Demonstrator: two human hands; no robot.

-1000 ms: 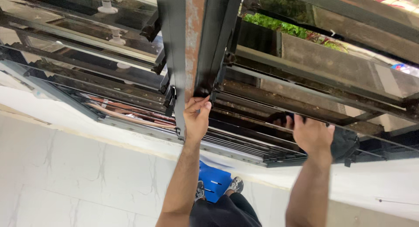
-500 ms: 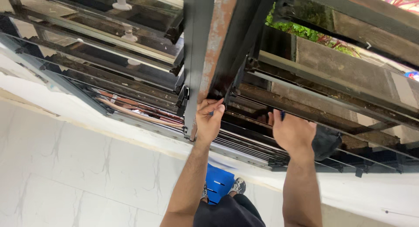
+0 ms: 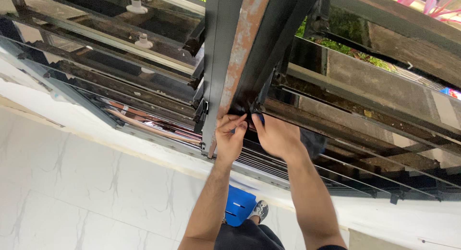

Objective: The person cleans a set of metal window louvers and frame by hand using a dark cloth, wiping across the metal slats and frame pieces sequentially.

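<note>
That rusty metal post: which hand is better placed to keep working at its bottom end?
Probably the left hand: its fingertips pinch right at the rusty post's lower end. The right hand sits just beside it, against the dark frame.

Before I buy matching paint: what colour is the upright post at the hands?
Dark grey post with a rust-brown strip, head view.

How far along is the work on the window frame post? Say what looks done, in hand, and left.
Done: nothing clearly finished.
In hand: left hand and right hand pinch something small and blue at the foot of the rusty frame post.
Left: cannot tell.
</note>
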